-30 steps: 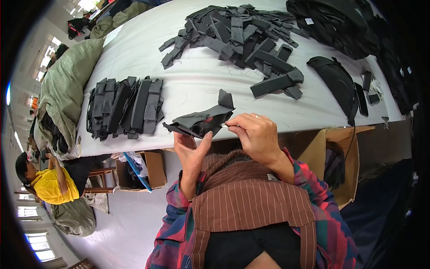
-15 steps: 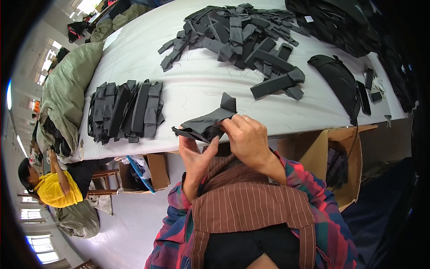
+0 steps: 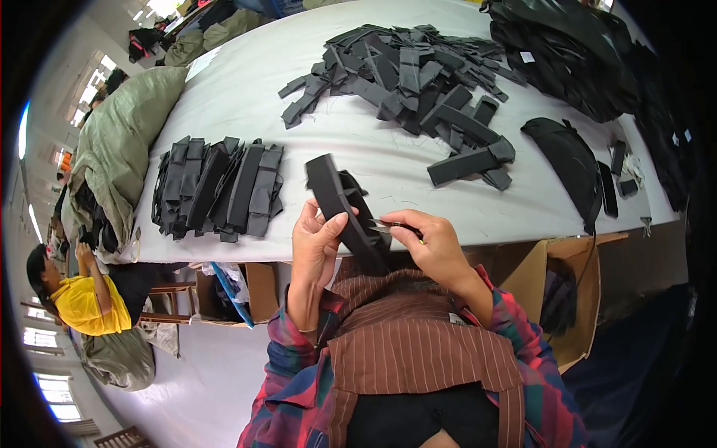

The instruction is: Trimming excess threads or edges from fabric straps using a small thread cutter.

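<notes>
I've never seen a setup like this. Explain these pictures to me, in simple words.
There is no machine here, just a person's two bare hands. The view comes from a wide camera worn on the person's head, looking down, so straight edges look bent.

The white table holds a loose heap of dark strips toward the back and a neat row of dark strips on the left. On the right lies a curved black piece.

The left hand holds up one dark strip. The right hand holds a small metal-tipped tool, perhaps snips, with its tip at that strip; whether it is cutting, I cannot tell.
</notes>
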`<state>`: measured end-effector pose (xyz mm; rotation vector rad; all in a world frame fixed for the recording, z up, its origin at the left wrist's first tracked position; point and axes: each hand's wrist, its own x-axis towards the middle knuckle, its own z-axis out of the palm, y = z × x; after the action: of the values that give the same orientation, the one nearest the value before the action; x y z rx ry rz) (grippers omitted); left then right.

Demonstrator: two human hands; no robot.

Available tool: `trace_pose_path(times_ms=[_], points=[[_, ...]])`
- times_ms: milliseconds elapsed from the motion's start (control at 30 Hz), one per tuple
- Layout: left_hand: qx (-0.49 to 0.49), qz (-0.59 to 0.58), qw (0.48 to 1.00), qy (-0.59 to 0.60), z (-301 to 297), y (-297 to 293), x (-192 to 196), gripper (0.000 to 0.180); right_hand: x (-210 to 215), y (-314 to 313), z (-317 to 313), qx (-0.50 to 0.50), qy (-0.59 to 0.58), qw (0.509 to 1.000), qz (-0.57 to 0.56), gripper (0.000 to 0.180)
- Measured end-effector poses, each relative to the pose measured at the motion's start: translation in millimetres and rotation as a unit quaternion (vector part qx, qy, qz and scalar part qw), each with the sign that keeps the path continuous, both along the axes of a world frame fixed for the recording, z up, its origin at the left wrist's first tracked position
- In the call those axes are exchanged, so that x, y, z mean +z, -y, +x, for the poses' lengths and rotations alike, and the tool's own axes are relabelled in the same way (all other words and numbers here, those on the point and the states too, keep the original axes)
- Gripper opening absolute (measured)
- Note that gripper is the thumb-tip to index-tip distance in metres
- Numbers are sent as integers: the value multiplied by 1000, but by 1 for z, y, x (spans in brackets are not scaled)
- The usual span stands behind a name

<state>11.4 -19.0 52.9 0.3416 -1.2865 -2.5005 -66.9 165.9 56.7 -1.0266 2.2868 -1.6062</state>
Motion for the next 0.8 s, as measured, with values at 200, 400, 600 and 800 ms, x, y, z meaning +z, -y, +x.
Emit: trace_pose_path(times_ms=[200, 400, 600, 800], points=[[25, -8, 999, 21, -1, -10, -5, 44, 0, -7, -8, -13, 106, 992, -73, 21], [-32, -2, 999, 30, -7, -20, -13, 45, 1, 5, -18, -27, -184, 982, -17, 23], [-48, 26, 998, 42, -6, -21, -9, 45, -7, 9, -26, -99, -308, 946, 22, 21], [-45, 37, 997, 50, -6, -18, -12, 45, -8, 10, -26, -100, -333, 936, 49, 21]])
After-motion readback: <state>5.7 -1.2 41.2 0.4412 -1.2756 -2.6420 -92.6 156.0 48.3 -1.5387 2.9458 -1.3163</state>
